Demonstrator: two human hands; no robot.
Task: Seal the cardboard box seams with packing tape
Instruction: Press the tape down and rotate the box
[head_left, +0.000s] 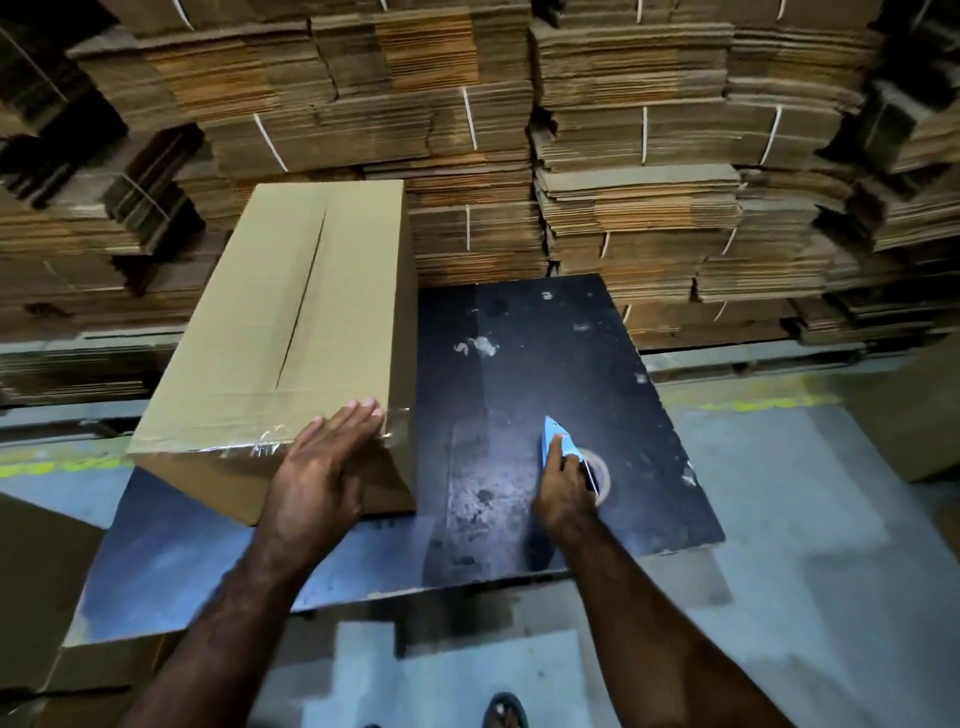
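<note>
Cardboard box (291, 332) ×1 | left hand (324, 467) flat, fingers straight | right hand (563, 486) fingers gripping tape dispenser (558, 441) ×1

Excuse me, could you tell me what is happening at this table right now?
A person is taping a cardboard box on a dark table. The left hand presses flat on clear tape along the box's near top edge. The right hand grips a blue tape dispenser resting on the table beside the box. The long centre seam on top looks open and untaped. Stacks of flattened cartons stand behind.
</note>
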